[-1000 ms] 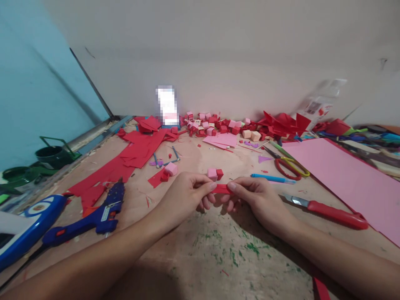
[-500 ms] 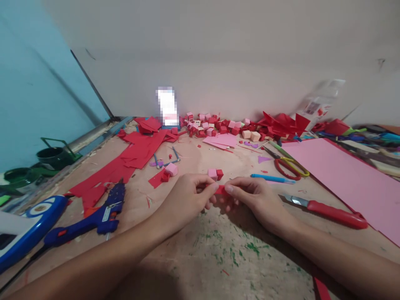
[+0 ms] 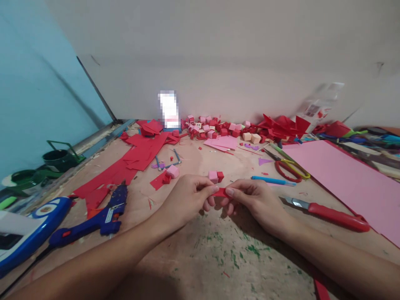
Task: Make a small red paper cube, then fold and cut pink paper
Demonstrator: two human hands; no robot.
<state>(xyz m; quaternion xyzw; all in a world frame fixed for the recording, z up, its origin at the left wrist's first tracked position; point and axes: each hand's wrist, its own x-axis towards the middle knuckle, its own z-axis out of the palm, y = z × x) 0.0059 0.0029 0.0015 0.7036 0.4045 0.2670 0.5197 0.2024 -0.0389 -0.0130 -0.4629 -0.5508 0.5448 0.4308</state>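
Observation:
Between my two hands is a small piece of red paper (image 3: 221, 192), pinched at both ends. My left hand (image 3: 190, 196) has its thumb and fingers closed on the left end. On the right end, the thumb and fingers of my right hand (image 3: 251, 198) are closed too. Just behind the paper stand a pink paper cube (image 3: 213, 176) and a smaller red cube (image 3: 220, 176), side by side. Another pink cube (image 3: 172, 171) and a small red one (image 3: 166, 178) rest on a red paper scrap (image 3: 156, 183) to the left.
A glue gun (image 3: 109, 216) and a blue-and-white device (image 3: 37, 233) lie at left. To the right are a red-handled cutter (image 3: 337, 216), scissors (image 3: 290, 168), a blue pen (image 3: 273, 180) and a pink sheet (image 3: 343, 179). Many paper cubes (image 3: 215, 127) and a lit phone (image 3: 169, 109) line the back.
The whole view has shifted slightly. My hands keep hold of the red paper in nearly the same place, and the right fingers below it have curled a little closer to the left ones.

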